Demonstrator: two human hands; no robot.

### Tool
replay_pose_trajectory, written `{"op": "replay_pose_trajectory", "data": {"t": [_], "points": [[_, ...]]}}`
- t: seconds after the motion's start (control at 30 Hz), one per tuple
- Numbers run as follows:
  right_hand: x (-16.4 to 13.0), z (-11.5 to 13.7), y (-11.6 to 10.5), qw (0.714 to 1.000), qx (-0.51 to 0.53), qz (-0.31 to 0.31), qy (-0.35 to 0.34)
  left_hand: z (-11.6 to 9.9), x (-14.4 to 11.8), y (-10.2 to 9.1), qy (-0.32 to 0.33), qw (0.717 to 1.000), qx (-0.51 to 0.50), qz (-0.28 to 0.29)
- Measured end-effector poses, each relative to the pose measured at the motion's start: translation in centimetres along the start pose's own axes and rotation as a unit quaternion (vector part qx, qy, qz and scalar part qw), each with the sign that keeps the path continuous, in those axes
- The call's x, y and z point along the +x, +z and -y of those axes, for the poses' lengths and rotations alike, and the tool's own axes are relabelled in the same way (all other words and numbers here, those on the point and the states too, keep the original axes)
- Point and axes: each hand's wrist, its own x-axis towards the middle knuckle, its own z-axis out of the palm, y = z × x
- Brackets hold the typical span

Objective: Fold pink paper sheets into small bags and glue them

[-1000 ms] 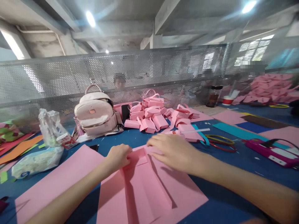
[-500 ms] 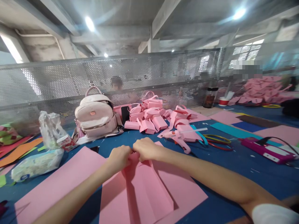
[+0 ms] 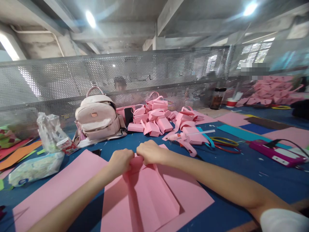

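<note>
Both hands grip the far edge of a creased pink paper sheet [image 3: 154, 193], whose middle part stands up in folds. My left hand [image 3: 122, 161] is closed on the edge at the left. Close beside it, my right hand [image 3: 149, 153] is closed on the same edge, with a short stretch of raised paper between the two fists. My fingertips are hidden behind the knuckles. Under the creased sheet lies another flat pink sheet [image 3: 195, 196]. Beyond my right hand rests a pink glue gun [image 3: 183, 140].
Behind my hands are a pale backpack [image 3: 98, 114] and a pile of small pink paper bags [image 3: 156, 116]. A pink sheet [image 3: 62, 183] and a tissue pack [image 3: 36, 169] lie left. A purple power strip [image 3: 276, 153] and coloured strips [image 3: 243, 137] lie right. A perforated metal screen [image 3: 145, 71] stands behind.
My hands have drawn slightly apart along the paper's edge, so more of it shows between them. The view has shifted a little.
</note>
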Motion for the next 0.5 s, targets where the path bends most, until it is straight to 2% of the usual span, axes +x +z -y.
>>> {"op": "replay_pose_trajectory", "data": {"t": [0.13, 0.5], "points": [[-0.12, -0.18, -0.13, 1.000, -0.008, 0.008, -0.001, 0.29, -0.12, -0.20, 0.002, 0.999, 0.030, 0.013], [0.37, -0.44, 0.54, 1.000, -0.018, -0.002, -0.003, 1.06, 0.47, 0.47, 0.006, 1.000, 0.023, -0.007]]}}
